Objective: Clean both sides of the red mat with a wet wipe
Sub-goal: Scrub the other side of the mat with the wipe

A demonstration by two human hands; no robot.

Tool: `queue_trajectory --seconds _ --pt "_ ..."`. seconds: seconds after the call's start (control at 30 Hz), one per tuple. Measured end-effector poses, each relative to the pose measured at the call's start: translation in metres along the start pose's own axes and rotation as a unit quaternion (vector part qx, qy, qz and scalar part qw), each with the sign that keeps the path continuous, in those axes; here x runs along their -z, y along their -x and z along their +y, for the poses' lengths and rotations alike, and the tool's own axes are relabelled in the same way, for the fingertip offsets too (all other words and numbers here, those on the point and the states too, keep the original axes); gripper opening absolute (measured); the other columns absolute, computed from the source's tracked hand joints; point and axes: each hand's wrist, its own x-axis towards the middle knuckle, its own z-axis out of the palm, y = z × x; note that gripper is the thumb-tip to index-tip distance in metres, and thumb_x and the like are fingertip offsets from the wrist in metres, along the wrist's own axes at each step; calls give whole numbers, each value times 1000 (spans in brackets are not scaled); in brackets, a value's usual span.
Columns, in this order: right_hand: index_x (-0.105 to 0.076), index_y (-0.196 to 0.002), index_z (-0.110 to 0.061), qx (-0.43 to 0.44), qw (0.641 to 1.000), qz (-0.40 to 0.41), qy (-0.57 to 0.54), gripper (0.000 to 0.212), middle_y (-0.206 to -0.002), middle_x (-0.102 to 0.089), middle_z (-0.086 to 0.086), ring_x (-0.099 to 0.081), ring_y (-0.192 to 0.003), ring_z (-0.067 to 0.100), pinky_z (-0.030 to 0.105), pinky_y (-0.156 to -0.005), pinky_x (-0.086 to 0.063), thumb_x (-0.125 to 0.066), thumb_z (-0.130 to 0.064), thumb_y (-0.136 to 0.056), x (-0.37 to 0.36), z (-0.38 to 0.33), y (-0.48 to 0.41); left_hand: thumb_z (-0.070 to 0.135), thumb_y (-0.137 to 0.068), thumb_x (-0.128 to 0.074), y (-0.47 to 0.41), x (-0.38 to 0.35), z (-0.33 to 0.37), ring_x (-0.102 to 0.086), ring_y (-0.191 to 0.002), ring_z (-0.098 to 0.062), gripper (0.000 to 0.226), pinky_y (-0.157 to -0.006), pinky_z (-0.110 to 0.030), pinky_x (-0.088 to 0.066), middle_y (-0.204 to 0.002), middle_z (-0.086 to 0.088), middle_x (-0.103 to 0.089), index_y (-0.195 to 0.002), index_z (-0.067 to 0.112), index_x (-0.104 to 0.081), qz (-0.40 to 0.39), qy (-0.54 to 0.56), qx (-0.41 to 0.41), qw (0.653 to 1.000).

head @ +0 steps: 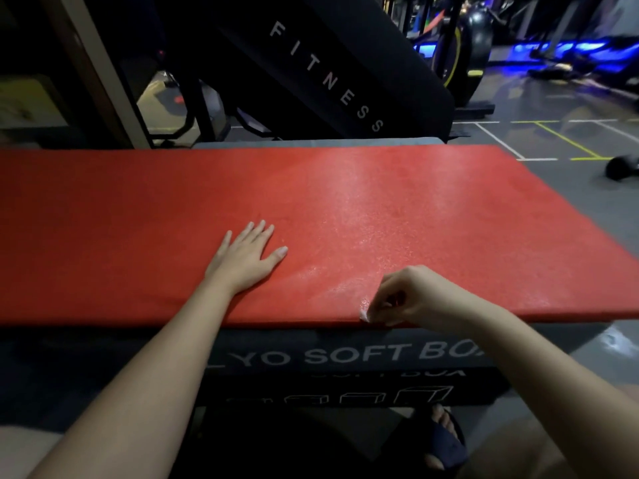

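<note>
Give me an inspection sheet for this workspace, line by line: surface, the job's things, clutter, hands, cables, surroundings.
Surface: black soft box with white lettering, carrying the mat.
Job's things: red mat lies flat; its right part glistens, its left part looks dull. Wet wipe, small and bunched, at the mat's near edge.
Clutter: nothing seen on the mat.
Hands: left hand flat on the mat, fingers straight. Right hand pinches the wipe against the near edge.
Cables: nothing seen.
Surroundings: black pad lettered FITNESS behind the box; line-marked gym floor; dark object on the floor at right, too dim to identify; blue-lit machines far back.
</note>
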Motion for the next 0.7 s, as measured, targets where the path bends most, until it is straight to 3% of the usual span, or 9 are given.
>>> queue_trajectory --seconds 0.07,0.23,0.3,0.43,0.5,0.53,0.6,0.7 --pt "-79 -86 -32 -1 1000 11 10 8 -85 -69 -16 -63 -80 0 16 -68 -49 -81 -36 -80 0 -1 -9 76 -95 -20 -1 -1 0 2 -155 -7 85 -127 -43 1 -170 9 -4 -163 26 -10 6 0 8 1000" --pt "-79 -88 -22 -29 986 156 47 14 -85 -63 -8 -59 -77 10 22 -69 -41 -79 -35 -83 -8 10 -60 79 -93 -20 1 0 3 5 -156 -15 93 -127 -40 3 -171 -3 2 -163 20 -5 11 4 33 999" --pt "-79 -87 -20 -45 983 170 42 17 -84 -65 -5 -59 -77 12 23 -69 -39 -80 -36 -82 -3 14 -73 79 -92 -18 2 2 5 6 -157 -17 92 -127 -41 4 -171 -4 3 -163 22 -7 4 -8 36 999" --pt "-80 -85 -30 -50 997 -5 54 10 -77 -72 -14 -65 -70 0 18 -63 -44 -81 -38 -80 24 13 -69 80 -92 -15 1 2 4 6 -156 -16 91 -127 -41 4 -171 -3 2 -163 25 -6 -6 -13 33 999" --pt "-80 -86 -30 -54 994 -92 -4 10 -76 -74 -13 -68 -68 0 16 -62 -48 -83 -35 -79 30 10 -64 80 -92 -17 0 2 4 1 -157 -18 90 -127 -41 1 -171 -4 -4 -163 25 -10 4 -20 35 999" --pt "-80 -86 -29 -53 993 -99 -28 11 -77 -74 -10 -69 -67 2 17 -62 -50 -84 -36 -78 29 10 -65 79 -92 -19 -1 3 4 -4 -156 -21 89 -127 -42 -3 -170 -5 -9 -162 25 -13 14 -23 34 999" --pt "-80 -84 -27 -40 998 -41 -19 14 -77 -73 -8 -67 -66 2 17 -62 -49 -85 -38 -76 25 13 -78 79 -92 -26 -3 5 5 -20 -151 -26 86 -124 -43 -15 -164 -7 -24 -159 25 -25 38 -37 30 998" --pt "-79 -84 -23 -30 992 120 28 17 -79 -68 -8 -63 -74 10 25 -68 -45 -83 -38 -77 13 23 -107 80 -88 -33 -13 13 4 -38 -131 -28 79 -109 -47 -30 -142 -6 -43 -146 26 -42 56 -66 21 996"
